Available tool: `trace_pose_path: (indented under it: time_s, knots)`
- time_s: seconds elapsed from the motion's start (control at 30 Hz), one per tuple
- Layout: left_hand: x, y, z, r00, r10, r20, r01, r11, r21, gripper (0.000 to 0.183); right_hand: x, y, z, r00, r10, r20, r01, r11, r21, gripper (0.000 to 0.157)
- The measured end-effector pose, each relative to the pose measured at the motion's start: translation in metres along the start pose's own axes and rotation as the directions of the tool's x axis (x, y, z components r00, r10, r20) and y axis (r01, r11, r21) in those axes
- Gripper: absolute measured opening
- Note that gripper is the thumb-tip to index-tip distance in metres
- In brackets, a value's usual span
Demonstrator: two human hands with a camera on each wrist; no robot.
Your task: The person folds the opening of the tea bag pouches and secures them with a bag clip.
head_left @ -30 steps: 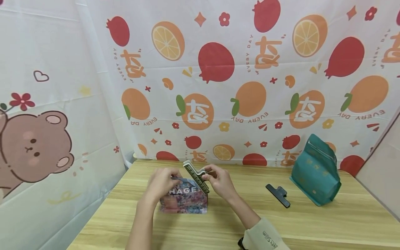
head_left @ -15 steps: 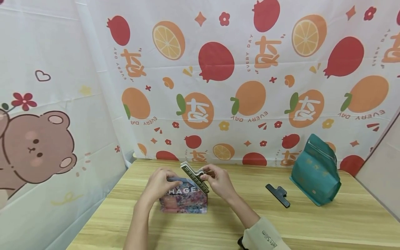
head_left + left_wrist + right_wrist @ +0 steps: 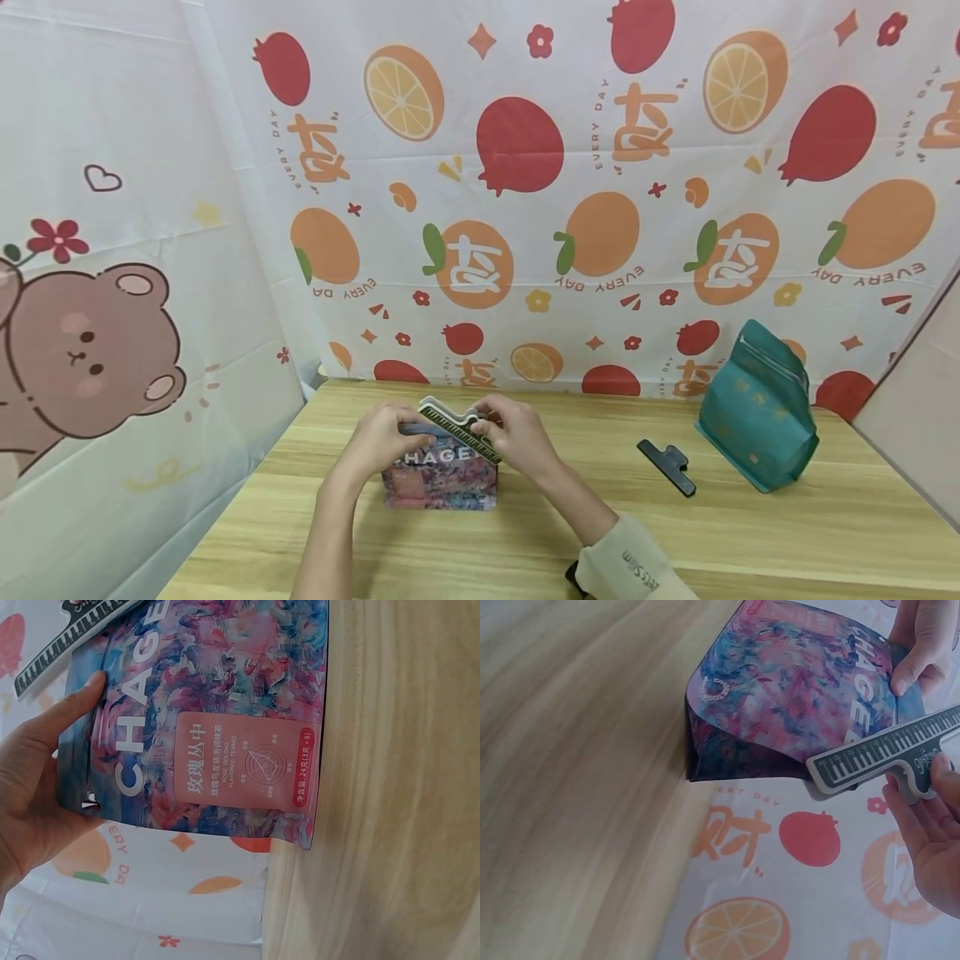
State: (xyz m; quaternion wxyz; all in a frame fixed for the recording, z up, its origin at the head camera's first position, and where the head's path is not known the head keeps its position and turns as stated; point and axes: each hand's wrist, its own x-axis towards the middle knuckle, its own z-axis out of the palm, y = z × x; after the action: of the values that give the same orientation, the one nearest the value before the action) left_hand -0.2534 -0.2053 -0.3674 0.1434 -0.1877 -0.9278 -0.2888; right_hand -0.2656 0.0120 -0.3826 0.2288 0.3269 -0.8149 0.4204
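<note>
A pouch of tea bags [image 3: 450,487], blue and pink with white CHAGE lettering, stands upright on the table. My left hand [image 3: 377,442] pinches its top left corner, thumb [image 3: 94,686] on the printed front. My right hand [image 3: 517,433] holds a bag clip [image 3: 877,754] with a piano-key pattern and pale edges by its handles, between thumb and fingers. In the head view the clip slants down to the right across the pouch's top right part. In the right wrist view, its lower end overlaps the pouch's top corner.
A black bag clip [image 3: 667,468] lies on the wooden table [image 3: 570,533] to the right. Beyond it a teal pouch [image 3: 757,408] stands near the back edge. A fruit-print cloth [image 3: 525,242] hangs behind the table, and a bear-print cloth [image 3: 90,350] at the left.
The clip has tilted flatter, and its upper end has come down and left over the pouch's top. My right hand has shifted slightly left. My left hand has changed its pinch on the pouch's top edge.
</note>
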Motion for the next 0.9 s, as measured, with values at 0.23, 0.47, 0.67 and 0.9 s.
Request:
trace_pose_path:
  time_s: [0.23,0.47,0.67,0.9]
  knots:
    - [0.0,0.0,-0.002,1.0,-0.021,-0.001,0.021,1.0,0.006,0.017,0.0,-0.01,0.001,0.998,-0.06,0.014,0.062,0.986,-0.158,0.012]
    - [0.001,-0.001,-0.001,0.999,-0.037,-0.008,0.037,0.999,0.0,0.025,0.0,-0.015,0.005,0.998,-0.061,0.017,0.063,0.977,-0.204,0.009]
    - [0.0,-0.002,0.0,0.999,-0.052,0.002,0.052,0.999,-0.008,0.026,0.001,-0.019,0.006,0.999,-0.022,0.046,0.033,0.968,-0.249,0.008]
    - [0.0,-0.002,-0.001,0.999,-0.042,0.018,0.043,0.999,-0.028,0.025,0.002,-0.024,0.008,0.997,0.012,0.07,0.009,0.957,-0.289,0.009]
